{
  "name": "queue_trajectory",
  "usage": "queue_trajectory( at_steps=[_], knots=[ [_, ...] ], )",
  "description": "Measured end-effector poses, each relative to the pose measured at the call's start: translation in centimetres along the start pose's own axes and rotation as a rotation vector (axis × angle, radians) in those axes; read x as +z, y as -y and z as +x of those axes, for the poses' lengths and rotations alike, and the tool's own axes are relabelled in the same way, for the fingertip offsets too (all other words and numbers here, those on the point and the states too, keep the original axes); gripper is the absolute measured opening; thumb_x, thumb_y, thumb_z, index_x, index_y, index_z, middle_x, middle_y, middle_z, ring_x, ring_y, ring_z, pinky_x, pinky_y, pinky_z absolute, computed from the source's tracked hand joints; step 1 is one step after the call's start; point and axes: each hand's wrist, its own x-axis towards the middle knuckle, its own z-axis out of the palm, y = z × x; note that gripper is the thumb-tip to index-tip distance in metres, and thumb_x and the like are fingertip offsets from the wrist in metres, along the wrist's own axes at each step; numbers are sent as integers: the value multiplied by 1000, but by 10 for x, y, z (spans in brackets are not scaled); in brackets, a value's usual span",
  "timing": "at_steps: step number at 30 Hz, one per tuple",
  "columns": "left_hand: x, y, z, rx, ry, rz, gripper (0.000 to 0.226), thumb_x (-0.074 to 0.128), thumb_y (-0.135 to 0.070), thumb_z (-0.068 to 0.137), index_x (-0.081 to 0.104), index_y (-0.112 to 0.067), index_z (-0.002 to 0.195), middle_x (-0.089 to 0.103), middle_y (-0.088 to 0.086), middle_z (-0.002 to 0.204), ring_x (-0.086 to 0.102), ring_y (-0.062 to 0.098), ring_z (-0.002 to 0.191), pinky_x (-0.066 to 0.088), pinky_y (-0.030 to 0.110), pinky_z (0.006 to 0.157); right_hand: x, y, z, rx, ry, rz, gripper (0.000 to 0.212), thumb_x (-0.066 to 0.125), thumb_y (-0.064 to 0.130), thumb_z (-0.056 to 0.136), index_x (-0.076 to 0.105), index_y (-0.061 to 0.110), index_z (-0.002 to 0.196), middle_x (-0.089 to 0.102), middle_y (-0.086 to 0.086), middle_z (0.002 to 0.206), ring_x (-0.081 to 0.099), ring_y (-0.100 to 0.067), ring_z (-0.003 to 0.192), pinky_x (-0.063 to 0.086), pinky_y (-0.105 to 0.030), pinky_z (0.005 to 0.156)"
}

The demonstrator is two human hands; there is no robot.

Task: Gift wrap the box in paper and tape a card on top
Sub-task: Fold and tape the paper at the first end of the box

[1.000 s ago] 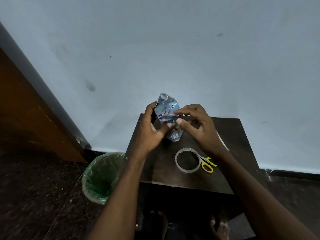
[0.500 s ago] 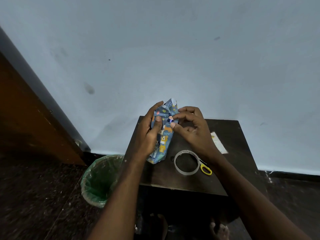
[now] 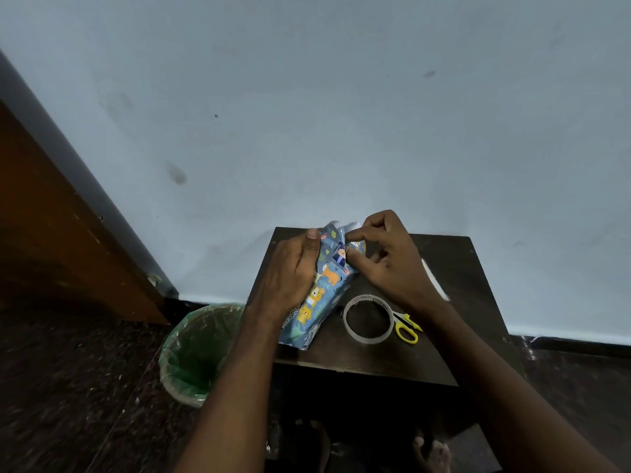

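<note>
The wrapped box (image 3: 319, 295) lies between both hands: left hand (image 3: 290, 271) grips its side, right hand (image 3: 382, 264) pinches its far-end fold.

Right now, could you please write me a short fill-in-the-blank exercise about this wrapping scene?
1. The tape roll lies flat on the ____.
2. The scissors have ____ handles.
3. The bin beside the table has a ____ liner.
4. The left hand holds the wrapped ____.

Missing words: table; yellow; green; box
</note>
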Motion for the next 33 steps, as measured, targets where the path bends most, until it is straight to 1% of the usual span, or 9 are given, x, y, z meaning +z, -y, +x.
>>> queue_trajectory(
  at_steps=[4,7,9,12,18,22,25,28,33],
  knots=[
    [1,-1,0,6,91,43,77,24,-66,110,43,-4,68,48,15,59,47,29,55,42,57,61,0,-3,1,43,59,67,9,81,20,84,74,20,90,61,4,112,59,-5,75,46,-22,65],
    [1,-4,0,4,119,91,69,29,-59,112,32,-9,65,33,1,54,34,14,51,36,51,57,1,-9,0,110,63,111,10,78,9,87,73,17,83,71,4,99,67,-8,90,54,-37,79],
    [-1,-1,1,-13,141,117,70,28,-61,112,33,-9,65,35,-2,53,35,14,50,36,50,57,0,-10,-3,214,92,251,10,76,12,90,73,17,83,74,1,93,70,-18,91,57,-40,80],
    [-5,5,3,-37,161,165,71,26,-66,109,32,-14,62,37,-4,51,37,15,49,36,46,56,-3,-8,-6,367,132,458,8,72,8,96,73,5,88,77,-9,95,71,-12,83,57,-28,73],
    [-10,10,0,-171,236,308,73,27,-64,111,46,-10,65,49,-2,57,48,15,55,43,39,65,-5,-17,-8,732,118,695,19,54,-6,102,71,-3,109,73,-27,114,75,-29,100,64,-39,84],
    [-3,15,2,-228,291,357,68,26,-58,112,52,-13,69,62,2,68,60,23,71,45,38,71,-13,-20,-12,782,155,569,25,57,-18,93,71,-2,104,73,-26,105,76,-30,91,65,-33,76],
    [4,22,5,-168,300,447,62,28,-58,112,46,-20,67,60,0,70,59,25,73,41,37,65,-22,-25,-21,685,275,85,23,66,-12,83,75,8,90,76,-12,84,72,-19,70,64,-35,69],
    [9,34,6,-48,290,528,52,35,-50,113,51,-21,72,57,-3,73,60,28,79,49,42,71,-32,-23,-32,618,394,-316,21,71,1,75,77,21,77,71,8,70,67,-12,74,54,-29,70],
    [10,20,3,-118,269,379,45,43,-69,100,72,-38,117,73,-16,104,68,10,100,56,41,92,-52,-25,-47,642,441,-483,22,65,10,80,74,29,73,69,10,80,65,-16,89,44,-26,71]
  ],
)
